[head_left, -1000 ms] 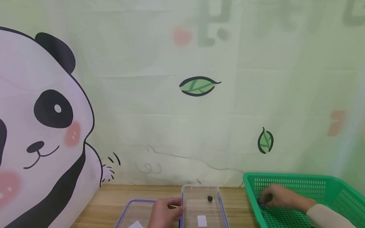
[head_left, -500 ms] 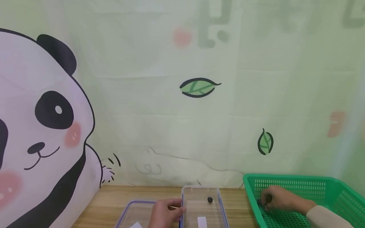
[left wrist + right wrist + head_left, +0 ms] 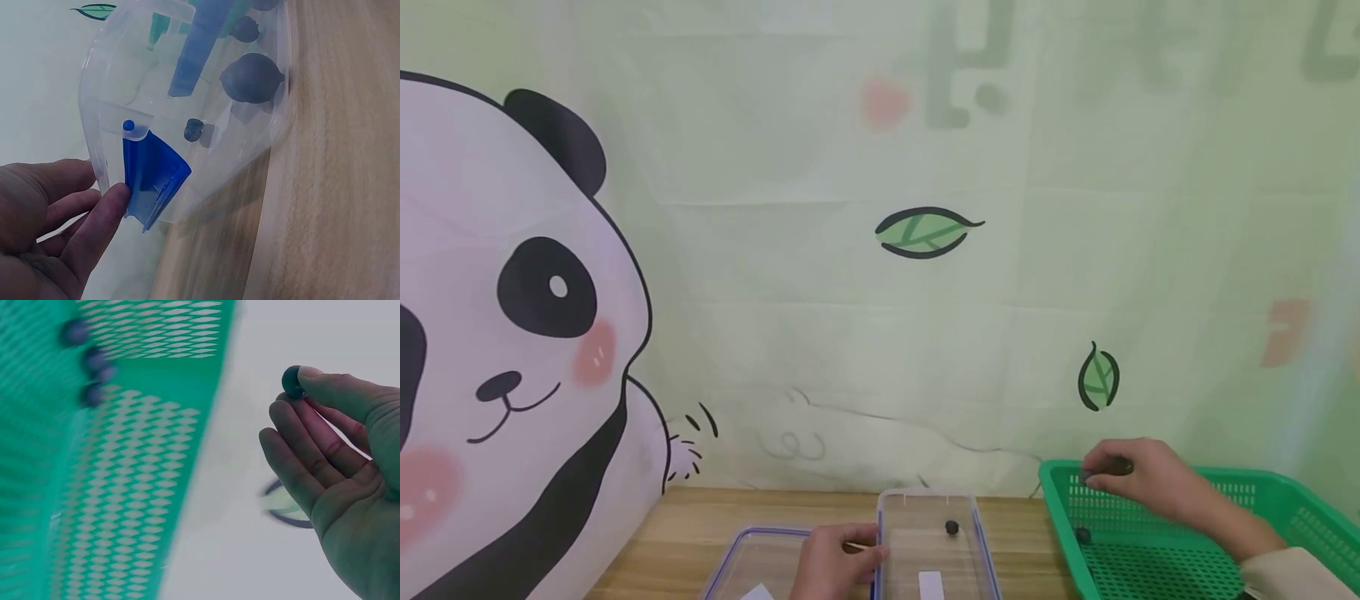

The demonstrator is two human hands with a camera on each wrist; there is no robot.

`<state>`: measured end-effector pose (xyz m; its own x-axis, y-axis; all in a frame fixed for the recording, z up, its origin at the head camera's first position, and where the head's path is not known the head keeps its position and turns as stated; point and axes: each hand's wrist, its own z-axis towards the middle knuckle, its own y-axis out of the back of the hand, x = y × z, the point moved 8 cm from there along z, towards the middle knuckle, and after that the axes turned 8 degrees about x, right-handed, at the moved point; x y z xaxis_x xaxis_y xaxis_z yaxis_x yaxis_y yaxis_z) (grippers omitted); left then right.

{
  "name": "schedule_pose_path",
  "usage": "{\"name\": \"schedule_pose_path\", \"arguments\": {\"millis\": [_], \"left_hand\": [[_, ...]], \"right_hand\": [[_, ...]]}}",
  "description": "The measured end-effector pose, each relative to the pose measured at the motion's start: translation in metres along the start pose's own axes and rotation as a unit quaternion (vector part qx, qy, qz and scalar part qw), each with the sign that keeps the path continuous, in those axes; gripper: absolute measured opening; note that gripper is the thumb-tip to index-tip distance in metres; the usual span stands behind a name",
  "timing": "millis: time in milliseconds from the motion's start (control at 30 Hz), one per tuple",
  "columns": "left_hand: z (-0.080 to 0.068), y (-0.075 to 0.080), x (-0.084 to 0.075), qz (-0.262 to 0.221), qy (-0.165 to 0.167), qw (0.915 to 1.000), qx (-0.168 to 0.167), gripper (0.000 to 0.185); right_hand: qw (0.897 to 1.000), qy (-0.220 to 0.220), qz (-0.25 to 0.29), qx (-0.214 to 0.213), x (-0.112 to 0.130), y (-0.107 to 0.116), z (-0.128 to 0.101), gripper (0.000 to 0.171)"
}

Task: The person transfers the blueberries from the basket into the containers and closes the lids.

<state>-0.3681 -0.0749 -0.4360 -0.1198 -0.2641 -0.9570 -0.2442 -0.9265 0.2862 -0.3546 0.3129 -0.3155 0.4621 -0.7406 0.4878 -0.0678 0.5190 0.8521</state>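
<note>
My right hand (image 3: 1150, 475) is raised at the far-left rim of the green basket (image 3: 1063, 542). Between thumb and fingertip it pinches a blueberry (image 3: 292, 382), seen best in the right wrist view. Several more blueberries lie in the basket, one blueberry (image 3: 1083, 535) by its left wall. My left hand (image 3: 835, 558) holds the left side of a clear plastic box (image 3: 917, 510), its fingers by a hanging blue latch (image 3: 153, 172). Inside that box a dark blueberry (image 3: 952, 527) shows in the head view. Several dark round pieces (image 3: 253, 78) appear through its wall in the left wrist view.
A clear, blue-edged lid or tray (image 3: 760, 542) with a white label lies left of the box, partly behind my left hand. Box and basket stand apart on the wooden table (image 3: 1022, 550). A panda-print cloth (image 3: 820, 317) hangs behind.
My right hand has lifted from the basket's bottom up to rim height with a blueberry, uncovering another berry by the left wall. My left hand stays at the box.
</note>
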Motion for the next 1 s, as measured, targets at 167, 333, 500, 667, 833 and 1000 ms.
{"name": "schedule_pose_path", "arguments": {"millis": [167, 333, 500, 667, 833, 1000], "left_hand": [[0.0, 0.0, 0.002, 0.004, 0.003, 1.0, 0.001, 0.028], [0.001, 0.001, 0.0, 0.004, -0.007, 1.0, 0.0, 0.028], [0.001, 0.001, -0.001, 0.004, -0.012, 0.9999, 0.0, 0.028], [0.001, 0.0, -0.001, 0.0, -0.016, 0.9999, 0.001, 0.028], [0.001, 0.0, -0.002, -0.005, -0.021, 0.9998, 0.003, 0.028], [0.0, 0.0, -0.002, -0.001, -0.021, 0.9998, 0.002, 0.029]], "right_hand": [[0.998, -0.001, 0.013, -0.056, 0.033, 0.017, -0.007, 0.016], [0.995, 0.018, 0.035, -0.088, 0.063, 0.019, -0.017, 0.017], [0.993, 0.027, 0.047, -0.105, 0.084, 0.011, -0.024, 0.015], [0.989, 0.041, 0.079, -0.115, 0.098, -0.004, -0.029, 0.012], [0.984, 0.043, 0.122, -0.12, 0.104, -0.021, -0.033, 0.013], [0.982, 0.051, 0.148, -0.106, 0.108, -0.037, -0.033, 0.015]]}}
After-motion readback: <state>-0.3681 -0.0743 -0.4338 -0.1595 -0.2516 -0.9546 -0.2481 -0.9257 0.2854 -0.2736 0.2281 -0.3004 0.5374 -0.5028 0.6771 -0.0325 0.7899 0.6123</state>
